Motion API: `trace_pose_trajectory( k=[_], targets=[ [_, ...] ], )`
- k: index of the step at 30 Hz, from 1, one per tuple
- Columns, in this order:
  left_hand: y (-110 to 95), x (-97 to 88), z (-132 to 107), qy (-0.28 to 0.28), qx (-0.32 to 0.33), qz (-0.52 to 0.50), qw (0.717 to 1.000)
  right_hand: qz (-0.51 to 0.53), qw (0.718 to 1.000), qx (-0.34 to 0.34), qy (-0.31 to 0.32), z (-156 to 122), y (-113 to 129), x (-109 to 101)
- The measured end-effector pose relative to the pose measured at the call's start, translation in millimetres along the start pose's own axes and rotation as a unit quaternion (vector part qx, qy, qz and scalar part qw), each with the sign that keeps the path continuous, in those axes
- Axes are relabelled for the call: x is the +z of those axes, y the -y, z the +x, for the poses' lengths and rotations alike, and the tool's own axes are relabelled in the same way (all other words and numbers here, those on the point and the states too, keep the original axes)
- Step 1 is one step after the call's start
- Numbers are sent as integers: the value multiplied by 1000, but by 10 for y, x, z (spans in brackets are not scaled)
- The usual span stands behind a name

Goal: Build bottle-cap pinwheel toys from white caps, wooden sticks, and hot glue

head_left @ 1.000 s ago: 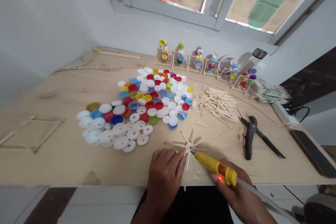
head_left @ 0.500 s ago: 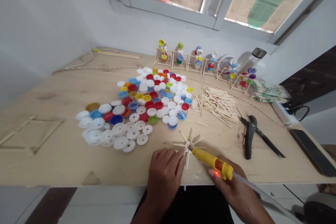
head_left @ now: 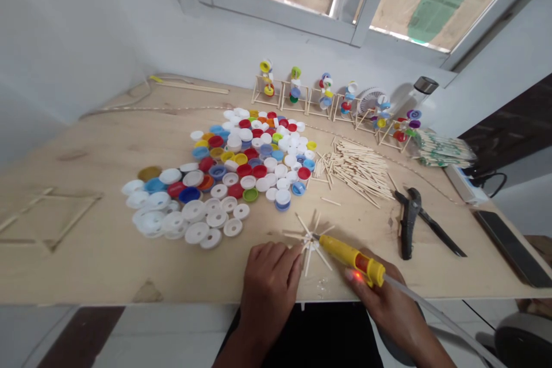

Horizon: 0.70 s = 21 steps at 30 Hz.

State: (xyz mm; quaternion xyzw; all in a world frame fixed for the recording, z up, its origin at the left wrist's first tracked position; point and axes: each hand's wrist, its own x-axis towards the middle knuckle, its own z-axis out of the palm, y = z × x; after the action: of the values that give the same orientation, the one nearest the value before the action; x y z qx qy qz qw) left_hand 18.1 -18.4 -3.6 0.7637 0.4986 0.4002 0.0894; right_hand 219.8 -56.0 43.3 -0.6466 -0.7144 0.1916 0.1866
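In my right hand (head_left: 386,293) is a yellow hot glue gun (head_left: 349,256), with a long clear glue stick (head_left: 431,305) sticking out of its back and a red light glowing by my thumb. Its nozzle points left at the hub of a star-shaped wheel of sticks (head_left: 311,244), which lies on the table. My left hand (head_left: 271,276) rests at the wheel's left side, fingers closed at the end of one spoke. Several thin wooden spokes fan out around a small white centre. Part of the wheel's left side is hidden by my fingers.
Many coloured bottle caps (head_left: 233,172) spread over the table (head_left: 107,149). Right of them lie a heap of wooden sticks (head_left: 357,169), black-handled pliers (head_left: 411,221) and a phone (head_left: 513,247). Small cap wheels on stick frames (head_left: 295,89) line the wall. A stick frame (head_left: 75,224) lies left.
The glue gun has shifted slightly right and up, its nozzle drawing back from the hub's middle. A lower-right spoke now shows more clearly. My left hand stays nearly still.
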Motion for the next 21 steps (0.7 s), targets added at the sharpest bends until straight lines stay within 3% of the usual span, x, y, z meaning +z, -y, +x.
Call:
trace_pose_trajectory(
  k=[7,21],
  targets=[
    [5,9,-2,-5,10,16,1000,-11,999,-3,-30,-119,-9,-39],
    [-14,-5,9,0,12,29,1000,21,1000,13,8,-121,75,-61]
  ],
)
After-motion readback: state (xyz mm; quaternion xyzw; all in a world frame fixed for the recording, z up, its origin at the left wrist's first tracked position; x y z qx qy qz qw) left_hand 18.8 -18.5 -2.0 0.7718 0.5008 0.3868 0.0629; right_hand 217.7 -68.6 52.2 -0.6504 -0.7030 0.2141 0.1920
